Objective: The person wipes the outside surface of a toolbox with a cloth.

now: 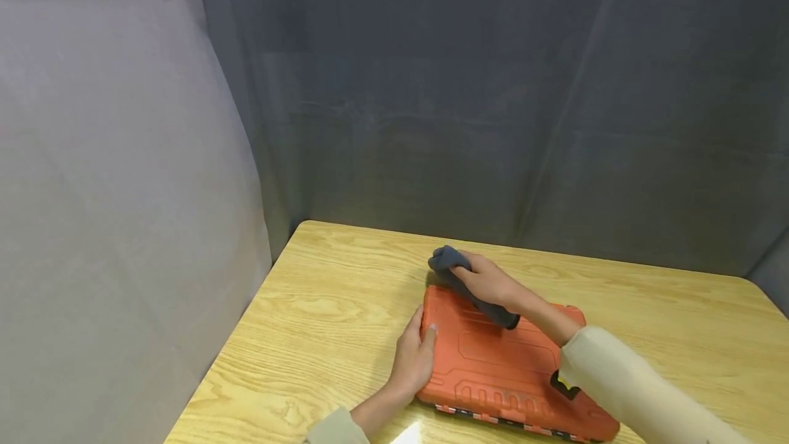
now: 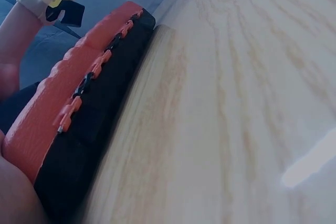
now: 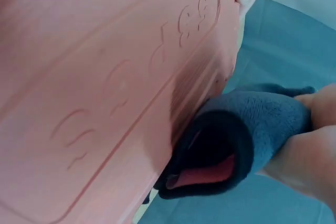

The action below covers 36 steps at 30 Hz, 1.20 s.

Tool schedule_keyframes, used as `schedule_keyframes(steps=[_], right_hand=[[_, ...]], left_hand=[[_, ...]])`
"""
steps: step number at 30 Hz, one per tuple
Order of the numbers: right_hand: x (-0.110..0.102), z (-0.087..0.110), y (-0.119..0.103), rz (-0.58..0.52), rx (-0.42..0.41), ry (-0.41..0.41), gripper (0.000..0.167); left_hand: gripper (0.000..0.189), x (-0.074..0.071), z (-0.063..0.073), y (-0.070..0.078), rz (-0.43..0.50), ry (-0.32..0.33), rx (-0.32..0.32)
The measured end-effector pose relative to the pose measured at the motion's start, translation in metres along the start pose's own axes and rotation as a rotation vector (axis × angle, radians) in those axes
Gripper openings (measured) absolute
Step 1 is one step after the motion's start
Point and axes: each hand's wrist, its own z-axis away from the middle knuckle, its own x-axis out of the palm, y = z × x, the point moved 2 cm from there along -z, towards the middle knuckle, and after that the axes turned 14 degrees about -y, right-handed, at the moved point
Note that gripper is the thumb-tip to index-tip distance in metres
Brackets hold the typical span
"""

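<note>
An orange plastic case (image 1: 505,362) with a black lower half (image 2: 100,124) lies on the wooden table, its orange lid up. Along its near side runs a row of orange and black hinge pieces (image 2: 97,66). My left hand (image 1: 414,358) grips the left end of the case, thumb over the lid's edge. My right hand (image 1: 490,283) holds a folded dark grey cloth (image 1: 456,276) over the far left part of the lid. In the right wrist view, the cloth's black-edged fold (image 3: 210,156) hangs against the lid, beside raised lettering.
The light wood-grain table (image 1: 296,334) extends to both sides of the case. A dark grey curtain (image 1: 419,101) hangs behind it, and a lighter grey one (image 1: 123,190) hangs on the left. A black and yellow device (image 1: 564,384) sits at the right wrist.
</note>
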Motion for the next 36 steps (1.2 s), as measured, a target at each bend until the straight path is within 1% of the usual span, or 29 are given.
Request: schedule_keyframes(steps=[5, 8, 13, 15, 17, 19, 22, 25, 28, 32, 36], right_hand=[[0.008, -0.009, -0.004, 0.128, 0.066, -0.102, 0.047], [0.011, -0.015, -0.006, 0.199, 0.099, -0.147, 0.048], [0.015, -0.023, -0.008, 0.320, 0.116, -0.216, 0.051], [0.017, -0.024, -0.009, 0.370, 0.113, -0.245, 0.050], [0.018, -0.023, -0.010, 0.401, 0.116, -0.257, 0.048], [0.017, -0.021, -0.011, 0.429, 0.100, -0.251, 0.045], [0.014, -0.018, -0.010, 0.448, 0.076, -0.221, 0.042], [0.009, -0.014, -0.006, 0.452, 0.078, -0.208, 0.040], [0.001, -0.009, -0.001, 0.461, 0.093, -0.224, 0.040], [-0.009, -0.001, 0.006, 0.438, 0.118, -0.249, 0.041], [-0.016, 0.006, 0.012, 0.431, 0.122, -0.259, 0.042]], left_hand=[[0.055, 0.000, 0.000, 0.000, -0.005, -0.015, 0.005], [0.056, 0.000, -0.001, 0.000, -0.008, -0.018, 0.003], [0.056, -0.001, -0.001, 0.002, -0.015, -0.008, 0.006], [0.056, -0.001, -0.001, 0.003, -0.014, -0.010, 0.010], [0.056, -0.001, 0.000, 0.004, -0.013, -0.018, 0.011], [0.055, 0.000, 0.000, 0.005, -0.013, -0.023, 0.012], [0.055, 0.002, 0.000, 0.005, -0.002, -0.030, 0.022], [0.054, 0.004, -0.001, 0.004, 0.017, -0.044, 0.038], [0.054, 0.006, -0.001, 0.004, 0.024, -0.055, 0.039], [0.054, 0.006, -0.001, 0.003, 0.015, -0.052, 0.029], [0.054, 0.004, 0.000, 0.003, 0.008, -0.050, 0.021]])
